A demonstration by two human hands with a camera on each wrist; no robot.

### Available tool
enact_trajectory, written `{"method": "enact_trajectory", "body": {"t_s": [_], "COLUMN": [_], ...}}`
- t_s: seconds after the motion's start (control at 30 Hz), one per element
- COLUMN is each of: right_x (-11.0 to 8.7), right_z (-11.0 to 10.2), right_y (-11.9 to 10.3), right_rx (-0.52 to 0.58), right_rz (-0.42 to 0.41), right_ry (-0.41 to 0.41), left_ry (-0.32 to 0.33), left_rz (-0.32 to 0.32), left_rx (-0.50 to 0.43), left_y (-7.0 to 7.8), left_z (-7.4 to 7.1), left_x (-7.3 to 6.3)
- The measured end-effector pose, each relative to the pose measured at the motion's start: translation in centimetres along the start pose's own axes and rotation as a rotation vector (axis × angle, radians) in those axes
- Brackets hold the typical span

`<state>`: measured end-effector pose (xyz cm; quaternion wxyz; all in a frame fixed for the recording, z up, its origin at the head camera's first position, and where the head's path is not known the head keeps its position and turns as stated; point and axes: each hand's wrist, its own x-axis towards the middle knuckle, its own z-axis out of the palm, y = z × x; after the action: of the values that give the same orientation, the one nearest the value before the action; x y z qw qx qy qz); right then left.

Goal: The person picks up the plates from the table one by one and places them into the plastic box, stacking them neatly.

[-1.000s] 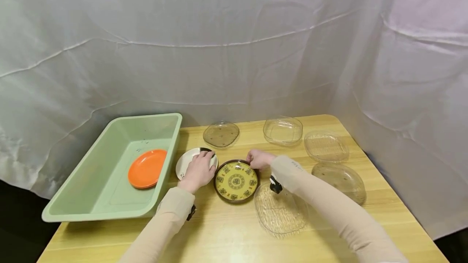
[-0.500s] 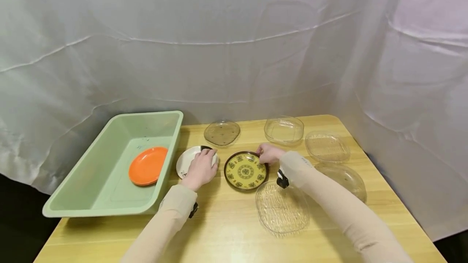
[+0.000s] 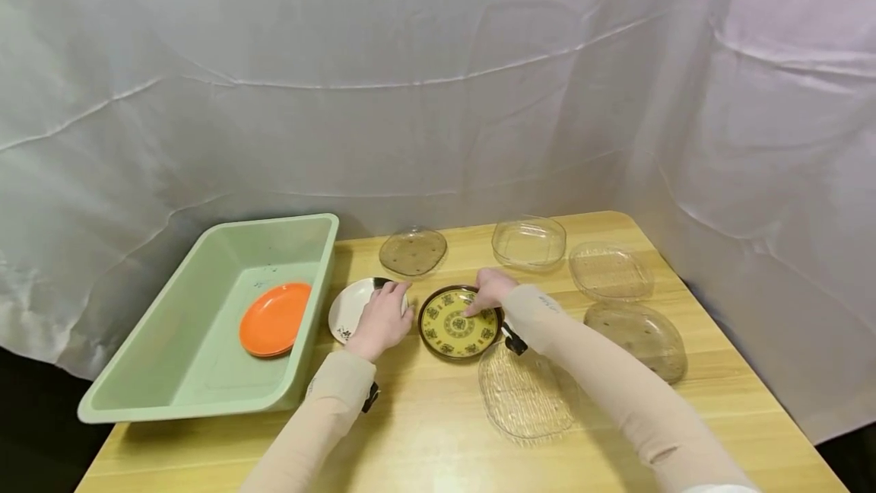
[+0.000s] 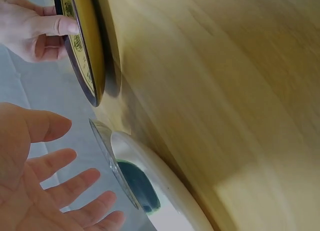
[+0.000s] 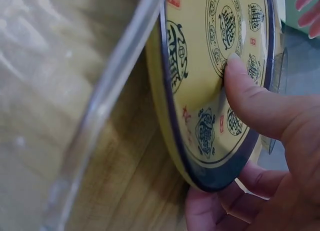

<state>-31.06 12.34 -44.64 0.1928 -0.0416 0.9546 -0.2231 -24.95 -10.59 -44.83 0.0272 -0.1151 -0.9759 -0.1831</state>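
Note:
In the head view my right hand [image 3: 490, 289] holds a yellow patterned plate [image 3: 448, 333] with a dark rim at its upper right edge. The right wrist view shows the thumb [image 5: 250, 98] lying across the plate's face, with the other fingers curled under the rim. To the left, a white plate [image 3: 347, 309] with a black patch rests on the table. My left hand [image 3: 385, 319] hovers over its right side, fingers spread and holding nothing. The left wrist view shows that open palm [image 4: 30, 191] apart from the white plate [image 4: 175, 201].
A green tub [image 3: 205, 394] at the left contains orange plates [image 3: 275, 318]. A clear ribbed dish [image 3: 523, 394] stands close to my right forearm. Along the back and right are a brownish clear dish [image 3: 413, 251], clear dishes [image 3: 529, 243] and another brownish dish [image 3: 636, 337].
The yellow plate has shifted right, away from the white plate. My right thumb has moved from the rim onto its face. My left hand has drifted slightly right over the white plate.

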Motion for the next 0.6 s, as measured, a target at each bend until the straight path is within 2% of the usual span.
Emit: {"method": "enact_trajectory", "body": {"t_s": [0.1, 0.4, 0.6], "right_x": [0.2, 0.5, 0.3], "right_z": [0.2, 0.9, 0.5], "right_y": [0.0, 0.8, 1.1], "right_rx": [-0.014, 0.056, 0.131], "right_rz": [0.019, 0.024, -0.026], "right_ry": [0.003, 0.003, -0.030], "left_ry": [0.002, 0.000, 0.027], "left_rz": [-0.006, -0.022, -0.009], "left_rx": [-0.020, -0.061, -0.071], "left_y": [0.2, 0.2, 0.1], "left_z": [0.1, 0.5, 0.4], "left_x": [0.0, -0.1, -0.1]}}
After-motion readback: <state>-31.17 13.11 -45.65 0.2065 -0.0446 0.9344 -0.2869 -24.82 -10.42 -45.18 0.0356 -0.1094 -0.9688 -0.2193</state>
